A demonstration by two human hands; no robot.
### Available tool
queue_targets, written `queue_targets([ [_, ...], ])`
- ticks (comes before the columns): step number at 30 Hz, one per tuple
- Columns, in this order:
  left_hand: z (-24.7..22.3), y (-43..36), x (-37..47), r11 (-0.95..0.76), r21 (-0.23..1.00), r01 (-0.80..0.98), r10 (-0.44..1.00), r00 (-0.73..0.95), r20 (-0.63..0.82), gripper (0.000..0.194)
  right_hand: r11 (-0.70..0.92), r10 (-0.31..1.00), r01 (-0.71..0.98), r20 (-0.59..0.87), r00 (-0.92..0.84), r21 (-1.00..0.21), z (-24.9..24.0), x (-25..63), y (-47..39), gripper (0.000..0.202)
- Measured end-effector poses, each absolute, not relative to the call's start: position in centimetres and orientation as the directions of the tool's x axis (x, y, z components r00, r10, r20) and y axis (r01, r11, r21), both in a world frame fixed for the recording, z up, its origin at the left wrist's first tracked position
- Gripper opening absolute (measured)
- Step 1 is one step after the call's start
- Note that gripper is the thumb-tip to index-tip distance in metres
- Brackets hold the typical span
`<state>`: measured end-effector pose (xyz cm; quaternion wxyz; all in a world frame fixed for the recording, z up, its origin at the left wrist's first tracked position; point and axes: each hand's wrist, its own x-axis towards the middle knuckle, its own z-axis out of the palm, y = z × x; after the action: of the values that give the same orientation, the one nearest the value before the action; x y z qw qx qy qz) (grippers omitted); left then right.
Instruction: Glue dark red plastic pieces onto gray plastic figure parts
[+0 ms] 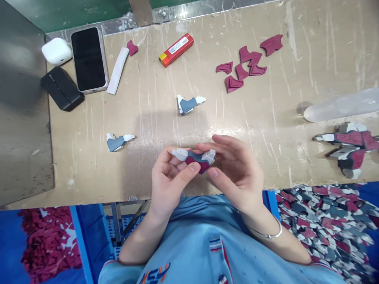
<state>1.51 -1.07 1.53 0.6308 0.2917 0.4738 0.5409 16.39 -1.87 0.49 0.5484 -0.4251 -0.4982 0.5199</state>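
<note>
Above the table's front edge, my left hand pinches a small white, blue-grey and maroon part between thumb and fingers. Close to its right end, my right hand has its thumb and fingers apart, curved around that end without a clear grip. Two similar white and blue-grey pieces without maroon lie on the table, one beyond my hands and one to the left. Loose maroon pieces are scattered at the back right.
A phone, white case, black case, white strip and red lighter lie at the back. Finished-looking parts and a translucent cylinder are on the right. Bins below hold maroon pieces and mixed parts.
</note>
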Motion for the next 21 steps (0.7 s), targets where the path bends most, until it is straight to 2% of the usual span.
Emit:
queue_targets([
  [7, 1.23, -1.12, 1.79, 0.223, 0.895, -0.388, 0.962, -0.061, -0.266, 0.036, 0.042, 0.999, -0.126, 0.043, -0.007, -0.991, 0.40, 15.89, -1.76, 0.043],
  [17, 0.74, -1.20, 2.25, 0.171, 0.923, -0.344, 0.950, -0.189, -0.247, 0.039, 0.086, 0.995, -0.131, 0.091, -0.029, -0.988, -0.15, 15.91, -1.96, 0.047],
  [21, 1.04, -1.04, 1.79, 0.216, 0.901, -0.377, 0.958, -0.098, -0.270, 0.032, 0.109, 0.992, -0.182, 0.119, -0.046, -0.977, -0.16, 16.25, -1.91, 0.047],
])
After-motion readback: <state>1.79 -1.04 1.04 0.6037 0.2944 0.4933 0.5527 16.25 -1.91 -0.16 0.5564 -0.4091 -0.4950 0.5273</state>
